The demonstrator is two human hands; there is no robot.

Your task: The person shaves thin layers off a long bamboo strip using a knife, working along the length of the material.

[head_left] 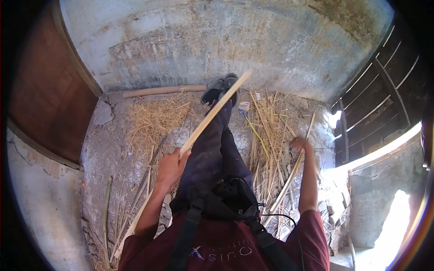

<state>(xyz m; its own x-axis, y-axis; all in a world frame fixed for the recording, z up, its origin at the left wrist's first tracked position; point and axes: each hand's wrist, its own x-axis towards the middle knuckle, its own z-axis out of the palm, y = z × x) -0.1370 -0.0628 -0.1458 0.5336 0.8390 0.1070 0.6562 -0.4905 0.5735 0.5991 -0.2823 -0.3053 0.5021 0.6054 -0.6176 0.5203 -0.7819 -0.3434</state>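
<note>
Brown panel: a tall door-like panel (pixel 45 90) stands at the far left.
Green stick: a thin stick (pixel 106 212) lies on the floor near the panel.
Straw: a loose yellow heap (pixel 156 119) spreads beside the wall, below a round pole (pixel 165 91).
Left hand: this hand (pixel 171 168) is clamped around a long pale strip (pixel 217 109).
Pale strip: it slants up and rightward from the grip, over the trousers (pixel 203 162) toward the dark shoes (pixel 212 91).
Packet: a small, crumpled packet (pixel 244 107) lies right of the shoes.
Split strips: a tangled pile (pixel 266 131) lies between packet and right hand.
Right hand: blurred (pixel 299 144), over a thin pale stick (pixel 287 184); I cannot tell whether it grips anything.
Dark boards: slatted boards (pixel 384 104) stand at the far right.
</note>
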